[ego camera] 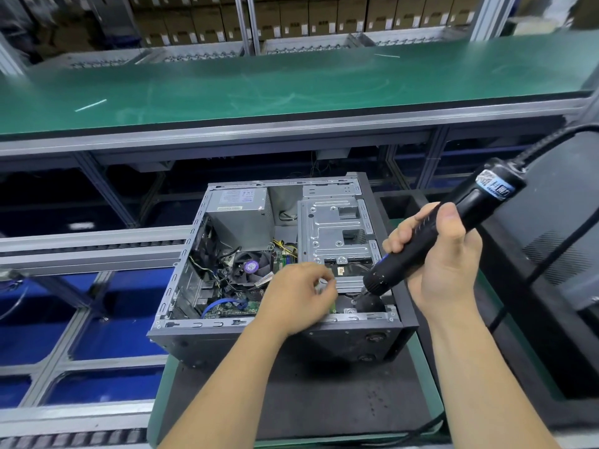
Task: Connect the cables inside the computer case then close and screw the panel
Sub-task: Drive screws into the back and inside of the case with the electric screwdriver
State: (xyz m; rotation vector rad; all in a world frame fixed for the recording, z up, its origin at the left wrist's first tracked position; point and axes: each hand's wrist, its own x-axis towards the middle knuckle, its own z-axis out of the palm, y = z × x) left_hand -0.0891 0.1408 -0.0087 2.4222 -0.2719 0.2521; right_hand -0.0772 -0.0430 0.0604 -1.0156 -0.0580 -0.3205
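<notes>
A: Right hand [444, 254] is wrapped round the black electric screwdriver [431, 241], tilted, its tip down by the near right corner inside the computer case [278, 332]. Left hand [299, 299] hovers just left of that tip, fingers curled and pinched; a small screw perhaps, I cannot tell.

B: So which step?

A: Fastening something inside near the drive cage [337, 231], I'd judge. The side panel is not on, so closing is yet to come.

B: Next move?

A: Keep the bit square on the screw, and the left fingers out of its way.

B: And the case?

A: Lying on its side on the dark mat [291, 400], open face up. Power supply [240, 212] at far left, CPU fan [251, 265] mid-left, a blue cable [223, 304] looping near the near wall. The tool's cord [551, 251] trails right.
</notes>
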